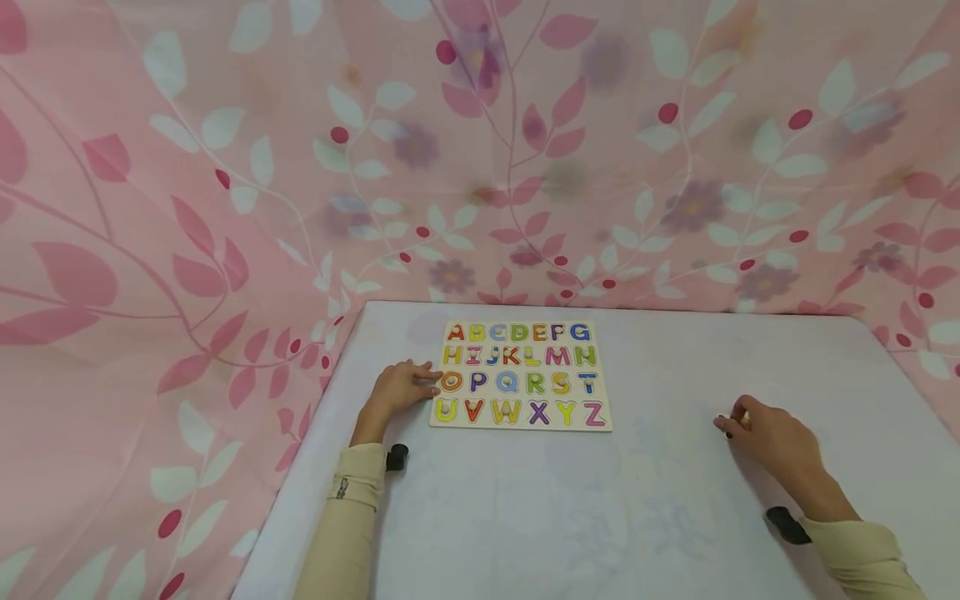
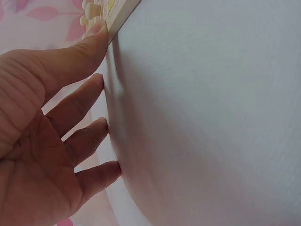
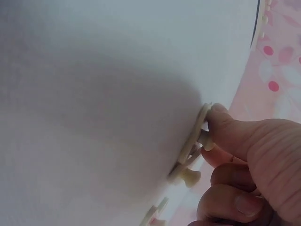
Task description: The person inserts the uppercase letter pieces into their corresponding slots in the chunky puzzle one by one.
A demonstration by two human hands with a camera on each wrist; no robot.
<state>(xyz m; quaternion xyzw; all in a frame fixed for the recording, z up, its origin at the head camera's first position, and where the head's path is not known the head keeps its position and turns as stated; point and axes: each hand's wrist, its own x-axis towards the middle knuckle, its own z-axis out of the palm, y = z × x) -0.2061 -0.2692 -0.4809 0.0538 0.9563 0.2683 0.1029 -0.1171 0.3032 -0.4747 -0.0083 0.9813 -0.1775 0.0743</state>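
Observation:
A wooden alphabet puzzle board (image 1: pixel 495 397) with coloured letters A to Z lies on the table. My left hand (image 1: pixel 397 388) is at its left side. In the left wrist view, the thumb (image 2: pixel 91 44) touches the board's edge (image 2: pixel 120 21), while the other fingertips rest on the cloth, spread apart. Far to the right of the board, my right hand (image 1: pixel 780 440) pinches a knobbed wooden puzzle piece (image 3: pixel 194 134), seen edge-on, so its shape cannot be told. Close below it in the right wrist view are another knobbed piece (image 3: pixel 181 175) and part of a third piece (image 3: pixel 153 216).
A white cloth covers the table (image 1: pixel 525 508). Behind and to the left hangs a pink curtain (image 1: pixel 480 167) with leaves and flowers. Dark wrist cameras sit by the left sleeve (image 1: pixel 352 492) and right sleeve (image 1: pixel 858 546).

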